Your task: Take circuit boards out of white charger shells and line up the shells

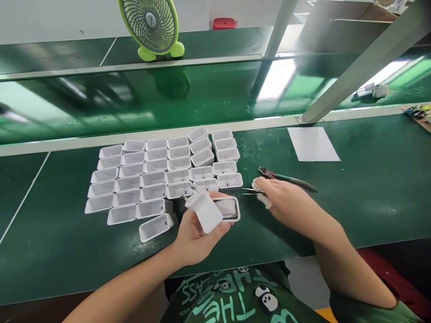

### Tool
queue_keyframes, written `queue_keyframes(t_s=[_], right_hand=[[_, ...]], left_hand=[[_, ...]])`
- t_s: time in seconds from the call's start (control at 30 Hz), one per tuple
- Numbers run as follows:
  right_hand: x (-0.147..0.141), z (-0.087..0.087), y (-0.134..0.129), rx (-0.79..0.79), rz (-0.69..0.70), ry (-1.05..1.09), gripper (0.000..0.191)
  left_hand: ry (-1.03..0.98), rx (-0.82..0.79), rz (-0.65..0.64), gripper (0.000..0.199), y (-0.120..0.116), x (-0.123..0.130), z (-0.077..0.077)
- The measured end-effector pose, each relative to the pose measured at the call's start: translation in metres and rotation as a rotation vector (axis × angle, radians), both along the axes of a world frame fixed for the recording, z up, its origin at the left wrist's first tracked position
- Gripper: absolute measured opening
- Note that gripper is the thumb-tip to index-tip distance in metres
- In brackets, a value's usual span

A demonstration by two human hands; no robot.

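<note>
My left hand is closed around a white charger housing, whose open end faces up and shows a silvery-grey block inside. A white plug cap with two metal pins is tilted over part of that opening, held in the same hand. To the right, my right hand grips a pair of tweezers, tips pointing left toward the housing but apart from it. White wrapping shows on some of its fingertips. Just left of my left hand stand several empty white housings in rows, open ends up.
Pliers with dark green handles lie beyond my right hand. A white paper sheet rests farther back, near a slanted metal post. On the raised shelf is a green fan. Small parts sit at the far right.
</note>
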State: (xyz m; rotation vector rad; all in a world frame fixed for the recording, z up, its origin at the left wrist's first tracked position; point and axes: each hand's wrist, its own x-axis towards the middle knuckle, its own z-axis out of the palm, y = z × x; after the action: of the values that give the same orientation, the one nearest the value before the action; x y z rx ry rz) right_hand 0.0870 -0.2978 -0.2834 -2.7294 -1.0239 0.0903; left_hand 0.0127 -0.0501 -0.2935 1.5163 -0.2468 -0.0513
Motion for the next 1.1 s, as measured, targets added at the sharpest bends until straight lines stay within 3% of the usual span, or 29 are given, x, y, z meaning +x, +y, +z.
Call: queue_keyframes(t_s=[0.03, 0.1, 0.27, 0.37, 0.5, 0.6, 0.67, 0.73, 0.83, 0.93, 1.1], right_hand=[[0.000, 0.001, -0.001, 0.014, 0.005, 0.014, 0.024], [-0.003, 0.006, -0.003, 0.196, -0.027, 0.042, 0.014], [-0.015, 0.021, 0.000, 0.941, 0.001, 0.486, 0.026], [-0.014, 0.021, 0.007, 1.064, 0.035, 0.616, 0.028], [-0.010, 0.019, 0.011, 1.072, 0.039, 0.614, 0.029], [-0.012, 0.017, 0.012, 1.066, 0.043, 0.569, 0.033], [-0.015, 0.014, 0.014, 1.012, 0.028, 0.443, 0.040], [-0.019, 0.011, 0.020, 0.887, 0.044, 0.223, 0.049], [-0.024, 0.007, 0.031, 0.667, 0.213, -0.041, 0.058], [-0.031, 0.002, 0.041, 0.518, 0.341, -0.141, 0.051], [-0.038, -0.004, 0.049, 0.458, 0.366, -0.273, 0.025]], left_hand=[[0.015, -0.033, -0.019, 0.030, 0.000, -0.001, 0.000], [0.041, -0.058, -0.050, 0.032, 0.001, -0.002, -0.001], [0.095, 0.052, -0.005, 0.030, -0.004, -0.003, -0.004], [0.049, 0.247, -0.058, 0.029, -0.006, -0.001, -0.005], [-0.064, 0.464, -0.105, 0.034, -0.007, 0.002, -0.007], [-0.110, 0.533, -0.106, 0.046, -0.006, 0.000, -0.009], [-0.257, 0.542, -0.032, 0.058, -0.003, -0.003, -0.009], [-0.510, 0.513, 0.134, 0.064, -0.001, -0.006, -0.009], [-0.791, 0.512, 0.346, 0.040, 0.001, -0.008, -0.005], [-0.830, 0.601, 0.393, 0.020, 0.000, -0.008, 0.001], [-0.859, 0.657, 0.444, 0.015, 0.000, -0.010, 0.009]])
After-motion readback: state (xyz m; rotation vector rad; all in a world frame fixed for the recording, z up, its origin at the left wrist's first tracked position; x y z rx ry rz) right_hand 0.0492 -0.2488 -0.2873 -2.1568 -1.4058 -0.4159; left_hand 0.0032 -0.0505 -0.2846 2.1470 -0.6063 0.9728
